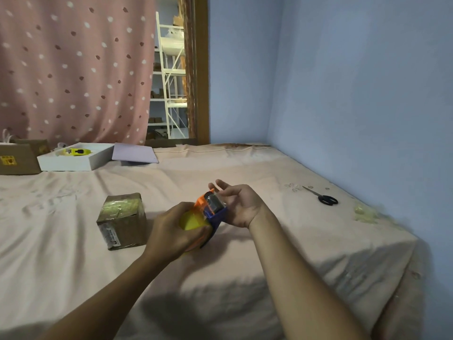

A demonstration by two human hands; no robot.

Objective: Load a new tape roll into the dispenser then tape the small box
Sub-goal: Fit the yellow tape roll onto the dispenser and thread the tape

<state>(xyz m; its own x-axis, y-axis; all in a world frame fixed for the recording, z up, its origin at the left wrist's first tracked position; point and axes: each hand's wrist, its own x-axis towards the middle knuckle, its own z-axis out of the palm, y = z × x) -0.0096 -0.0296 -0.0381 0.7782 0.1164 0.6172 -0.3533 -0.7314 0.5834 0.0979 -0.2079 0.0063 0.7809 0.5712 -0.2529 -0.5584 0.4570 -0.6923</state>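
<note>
An orange and blue tape dispenser (pixel 210 209) with a yellow tape roll (pixel 190 220) in it is held above the bed, in the middle of the head view. My left hand (pixel 175 231) is wrapped around the roll side and the handle. My right hand (pixel 239 204) touches the dispenser's front end with its fingers spread; a clear strip of tape seems to lie over the roller there. The small cardboard box (pixel 122 220), taped over its top, stands on the bed just left of my left hand.
Black scissors (pixel 322 196) lie to the right near the blue wall. Crumpled tape scraps (pixel 362 213) sit at the bed's right edge. At the back left are a white tray (pixel 73 159), a lilac lid (pixel 134 153) and a brown carton (pixel 18 159).
</note>
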